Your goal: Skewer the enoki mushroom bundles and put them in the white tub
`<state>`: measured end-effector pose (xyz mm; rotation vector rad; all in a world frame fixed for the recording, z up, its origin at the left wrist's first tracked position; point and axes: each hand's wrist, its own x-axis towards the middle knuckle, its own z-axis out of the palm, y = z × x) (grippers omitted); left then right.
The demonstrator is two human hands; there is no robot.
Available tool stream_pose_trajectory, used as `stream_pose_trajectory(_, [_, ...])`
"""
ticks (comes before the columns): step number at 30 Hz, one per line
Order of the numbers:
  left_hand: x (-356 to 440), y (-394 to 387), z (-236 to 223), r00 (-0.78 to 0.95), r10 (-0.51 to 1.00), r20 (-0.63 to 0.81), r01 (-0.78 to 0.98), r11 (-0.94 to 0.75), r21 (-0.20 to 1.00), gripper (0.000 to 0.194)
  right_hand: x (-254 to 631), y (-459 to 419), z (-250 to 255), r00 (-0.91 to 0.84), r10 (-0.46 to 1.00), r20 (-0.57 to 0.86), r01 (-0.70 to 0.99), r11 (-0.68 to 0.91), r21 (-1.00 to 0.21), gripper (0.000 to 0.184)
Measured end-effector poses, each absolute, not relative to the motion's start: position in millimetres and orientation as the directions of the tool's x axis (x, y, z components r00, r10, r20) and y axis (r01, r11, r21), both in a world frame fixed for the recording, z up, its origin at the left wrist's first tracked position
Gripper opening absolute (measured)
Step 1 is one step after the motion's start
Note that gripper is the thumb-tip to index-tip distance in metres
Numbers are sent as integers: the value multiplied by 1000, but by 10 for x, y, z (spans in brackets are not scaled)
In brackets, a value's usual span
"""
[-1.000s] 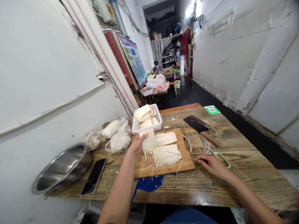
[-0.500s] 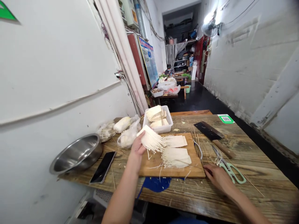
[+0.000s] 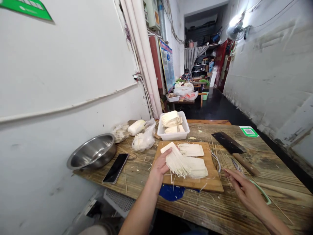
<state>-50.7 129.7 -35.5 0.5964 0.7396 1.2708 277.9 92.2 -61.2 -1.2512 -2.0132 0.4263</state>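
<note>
My left hand (image 3: 160,164) is closed around the root end of a flat bunch of enoki mushrooms (image 3: 174,160), its loose stems fanning down to the right over the wooden cutting board (image 3: 212,185). Two more flat enoki pieces lie on the board: one behind (image 3: 192,149), one nearer (image 3: 200,168), partly covered by the held bunch. Off the board's right edge, my right hand (image 3: 246,191) pinches a thin bamboo skewer (image 3: 225,169), mostly hidden by the fingers. Under that hand lie green-handled scissors (image 3: 262,193), partly covered. Loose bamboo skewers (image 3: 214,145) are scattered beside the board.
A white plastic tub (image 3: 173,136) of skewered enoki stands behind the board. To its left are bagged enoki (image 3: 144,140), a steel basin (image 3: 93,151) and a phone (image 3: 116,168). A cleaver (image 3: 227,142) lies at right. Farther back, a person (image 3: 186,75) sits by another table.
My left hand has brought the enoki bunch lower, over the nearer piece on the board. My right hand with the skewer has drawn back from the board's edge. The camera view has shifted left.
</note>
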Motion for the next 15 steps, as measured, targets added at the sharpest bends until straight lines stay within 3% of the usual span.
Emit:
stream_pose_trajectory(5, [-356, 1099, -237, 185, 964, -192, -659, 267, 704, 32, 2581, 859, -280, -448, 831, 329, 612, 554, -564, 38])
stream_pose_trajectory(11, [-314, 889, -29, 162, 967, -198, -647, 255, 718, 30, 2420, 780, 130, -529, 703, 476, 549, 711, -440, 38])
stream_pose_trajectory(15, [-276, 836, 34, 168, 961, -218, -628, 275, 728, 28, 2385, 759, 314, -625, 669, 403, 558, 743, -369, 43])
